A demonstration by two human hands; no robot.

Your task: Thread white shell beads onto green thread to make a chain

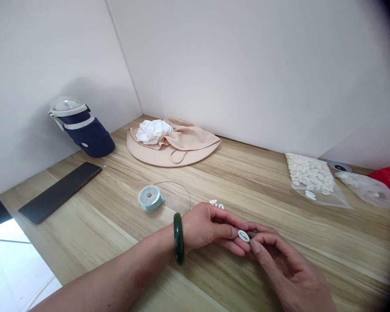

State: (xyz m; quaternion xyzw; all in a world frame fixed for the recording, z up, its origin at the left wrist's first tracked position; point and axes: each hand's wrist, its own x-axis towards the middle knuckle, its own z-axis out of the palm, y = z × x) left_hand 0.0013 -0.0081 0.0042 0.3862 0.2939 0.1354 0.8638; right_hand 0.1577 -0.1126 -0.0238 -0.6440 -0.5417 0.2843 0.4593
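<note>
My left hand [208, 227], wearing a dark green stone bangle [179, 239] on its wrist, holds a small white oval shell [243, 236] between its fingertips. My right hand [279, 264] comes in from the lower right, with its thumb and finger pinched on a small grey piece [251, 234] right beside the shell. A spool of pale thread [151, 199] lies behind my left wrist, and a thin strand loops from it toward that wrist. A few white shells [217, 204] sit just beyond my left fingers. A plastic bag of white shells [310, 175] lies to the right.
The wooden tabletop [84, 203] meets white walls at the back. On it are a navy bottle [82, 128], a black flat pad [60, 193], a peach cloth with a white cloth [172, 143], a second clear bag [367, 188] and a red bag [388, 178].
</note>
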